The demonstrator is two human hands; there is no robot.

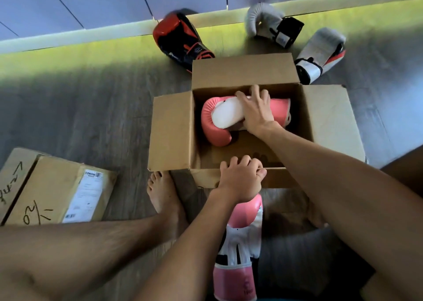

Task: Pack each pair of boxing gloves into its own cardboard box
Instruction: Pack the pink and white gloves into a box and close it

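Note:
An open cardboard box (174, 129) stands on the floor with its flaps spread. Inside lies a pink and white boxing glove (219, 120). My right hand (256, 110) lies on top of that glove with the fingers spread over it. My left hand (240, 179) grips the near rim of the box, fingers curled over the edge. The second pink and white glove (240, 243) lies below my left wrist, outside the box, cuff toward me.
A black and red glove (180, 37) lies behind the box by the wall. Two grey and white gloves (270, 23) (320, 53) lie at the back right. A closed labelled cardboard box (57, 191) sits at the left. My bare foot (162, 193) rests near the box corner.

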